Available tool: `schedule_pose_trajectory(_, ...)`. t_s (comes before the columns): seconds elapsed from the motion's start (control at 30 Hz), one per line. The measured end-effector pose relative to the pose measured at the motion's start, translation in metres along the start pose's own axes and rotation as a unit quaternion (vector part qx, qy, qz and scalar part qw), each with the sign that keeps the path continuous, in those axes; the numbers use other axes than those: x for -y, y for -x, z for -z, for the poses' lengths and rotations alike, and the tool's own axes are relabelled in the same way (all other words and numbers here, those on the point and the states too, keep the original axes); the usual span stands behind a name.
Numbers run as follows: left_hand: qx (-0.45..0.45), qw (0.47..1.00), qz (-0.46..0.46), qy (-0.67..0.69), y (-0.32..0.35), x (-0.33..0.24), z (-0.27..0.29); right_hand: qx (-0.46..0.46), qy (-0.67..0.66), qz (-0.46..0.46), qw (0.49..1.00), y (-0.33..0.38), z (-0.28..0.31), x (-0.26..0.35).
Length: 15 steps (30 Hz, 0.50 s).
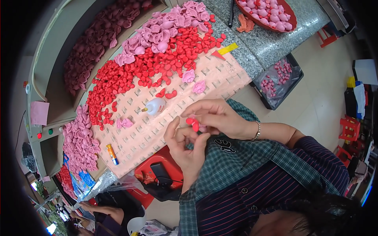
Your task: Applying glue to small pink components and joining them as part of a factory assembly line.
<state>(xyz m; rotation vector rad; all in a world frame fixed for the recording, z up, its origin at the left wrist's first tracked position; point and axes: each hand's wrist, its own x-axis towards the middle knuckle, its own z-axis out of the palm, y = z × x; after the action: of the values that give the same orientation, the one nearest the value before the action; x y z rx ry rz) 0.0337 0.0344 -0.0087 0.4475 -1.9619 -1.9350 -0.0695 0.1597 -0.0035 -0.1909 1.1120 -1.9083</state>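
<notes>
Above my lap, my left hand (pixel 184 151) and my right hand (pixel 222 120) meet, fingers closed around a small red and pink rubbery piece (pixel 193 124). Its red part pokes out between the fingertips; most of the pink part is hidden. Just beyond my hands, a white squeeze bottle (pixel 154 106) with a brownish tip lies on the peach patterned mat (pixel 145 135). Two small red pieces (pixel 165 94) and two pink frilled pieces (pixel 193 81) rest farther back. A heap of red pieces (pixel 145 69) curves along the mat, with pink frilled pieces (pixel 163 31) behind it.
At back right, a red bowl (pixel 290 15) of pink pieces stands on the granite counter. A dark crate (pixel 271 105) holds bagged pieces below. An orange-blue tube (pixel 112 154) lies near the left edge. A red stool (pixel 145 167) bears dark items; another person's arm (pixel 106 211) shows lower left.
</notes>
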Motion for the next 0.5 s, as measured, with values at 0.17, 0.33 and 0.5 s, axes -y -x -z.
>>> schedule_pose_trajectory(0.17, 0.002, 0.961, -0.167, -0.219, -0.019, -0.019, 0.0, -0.004, -0.195, -0.158, 0.968, -0.003, 0.008, 0.009)
schedule_pose_trajectory(0.33, 0.068, 0.991, -0.056, -0.101, -0.021, -0.02, 0.0, 0.119, -0.335, -0.203, 0.912, -0.006, 0.025, -0.021)
schedule_pose_trajectory(0.5, 0.08, 0.994, 0.002, -0.073, -0.026, -0.023, 0.001, 0.112, -0.395, -0.234, 0.881, -0.004, 0.026, -0.033)
